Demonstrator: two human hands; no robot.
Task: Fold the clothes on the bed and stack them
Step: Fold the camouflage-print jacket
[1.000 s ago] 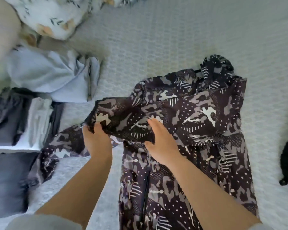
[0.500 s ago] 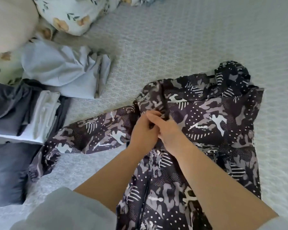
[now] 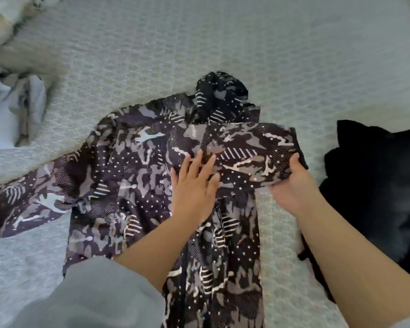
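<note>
A pale blue crumpled garment (image 3: pixel 12 110) lies far left on the white quilted bed (image 3: pixel 223 43). The dark camouflage-print jacket (image 3: pixel 133 176) lies spread mid-bed; the left hand (image 3: pixel 193 185) presses flat on it, fingers straight. The right hand (image 3: pixel 291 185) grips its folded-over sleeve (image 3: pixel 246 150), beside a black garment (image 3: pixel 376 185).

No text, label, brand, number or sign can be read anywhere in the head view. The marks printed on the dark camouflage-patterned jacket (image 3: pixel 152 185) are only dots, stripes and irregular patches; no letters or figures are formed by them.
</note>
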